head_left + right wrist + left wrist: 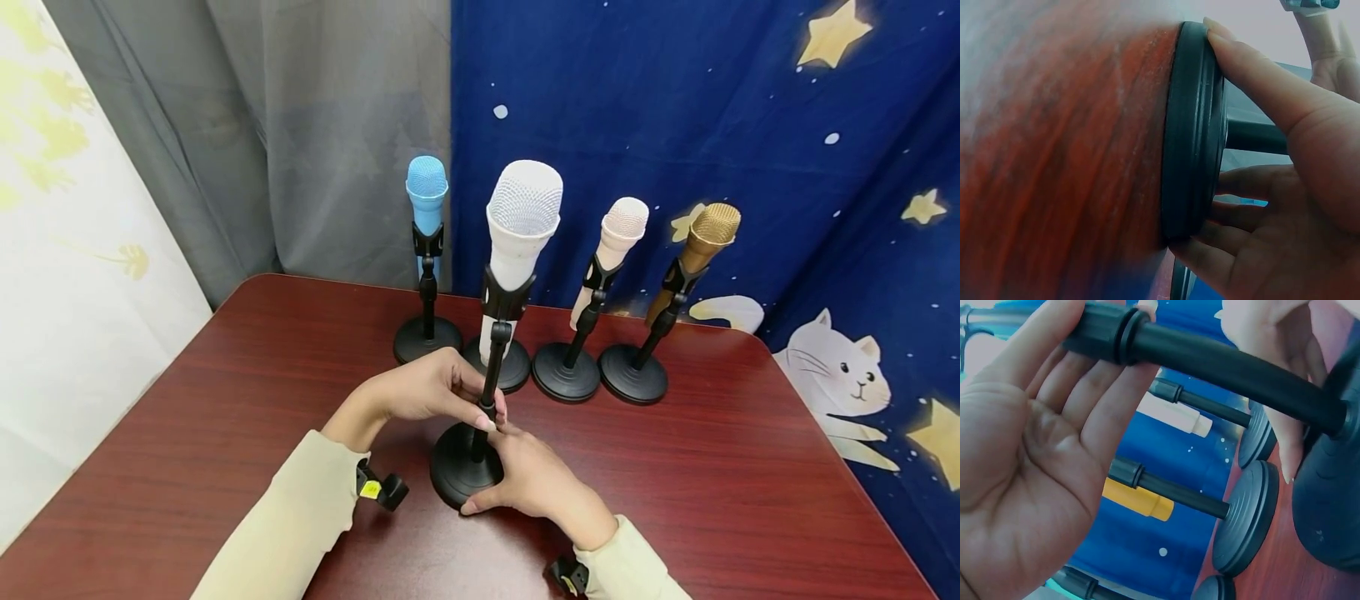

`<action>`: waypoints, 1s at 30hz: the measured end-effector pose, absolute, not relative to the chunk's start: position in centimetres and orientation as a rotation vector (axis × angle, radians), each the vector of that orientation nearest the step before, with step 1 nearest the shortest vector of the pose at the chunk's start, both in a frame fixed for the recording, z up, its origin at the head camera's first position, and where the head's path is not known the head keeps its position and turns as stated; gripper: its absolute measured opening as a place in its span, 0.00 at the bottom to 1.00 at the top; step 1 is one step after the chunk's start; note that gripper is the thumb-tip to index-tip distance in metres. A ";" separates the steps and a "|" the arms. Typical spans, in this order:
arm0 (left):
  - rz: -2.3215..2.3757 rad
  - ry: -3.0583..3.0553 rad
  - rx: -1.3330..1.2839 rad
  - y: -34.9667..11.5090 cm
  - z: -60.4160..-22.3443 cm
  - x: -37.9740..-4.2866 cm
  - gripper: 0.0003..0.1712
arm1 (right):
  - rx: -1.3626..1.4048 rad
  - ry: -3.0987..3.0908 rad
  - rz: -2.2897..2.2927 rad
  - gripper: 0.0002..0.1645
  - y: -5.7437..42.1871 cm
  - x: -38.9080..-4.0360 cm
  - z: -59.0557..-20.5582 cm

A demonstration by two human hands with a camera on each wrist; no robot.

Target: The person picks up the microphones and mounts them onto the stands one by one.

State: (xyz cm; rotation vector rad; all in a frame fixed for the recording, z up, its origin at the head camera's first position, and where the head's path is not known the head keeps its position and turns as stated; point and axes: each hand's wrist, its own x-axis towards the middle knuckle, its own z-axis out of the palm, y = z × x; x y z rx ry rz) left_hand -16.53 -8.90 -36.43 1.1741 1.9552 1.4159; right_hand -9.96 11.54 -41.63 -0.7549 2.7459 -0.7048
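A white microphone (523, 217) sits in the clip of a black desk stand whose round base (459, 471) is on the table in front of me. My left hand (423, 387) pinches the stand's pole with thumb and fingers; in the left wrist view they are around its ribbed collar (1100, 331). Low down, my right hand (536, 479) holds the base by its edge, thumb at the near side and fingers at the far side. Seen from the right wrist, the base (1192, 137) lies flat against the wood, between thumb and fingers.
Behind stand a blue microphone (427, 187), a pale pink one (624, 225) and a gold one (712, 229) on similar stands. Another black base (516, 371) shows partly behind the white microphone. Grey and blue curtains (360, 150) hang beyond the table's (712, 492) far edge.
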 end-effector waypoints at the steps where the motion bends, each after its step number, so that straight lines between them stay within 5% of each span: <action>1: 1.422 1.979 1.156 -8.8 -36.4 -16.3 0.10 | -0.756 2.745 -0.708 0.57 11.6 -10.0 -41.6; 30: 1.798 2.549 0.507 -6.2 -36.9 -10.6 0.14 | -0.745 2.760 -0.681 0.49 11.6 -10.0 -42.1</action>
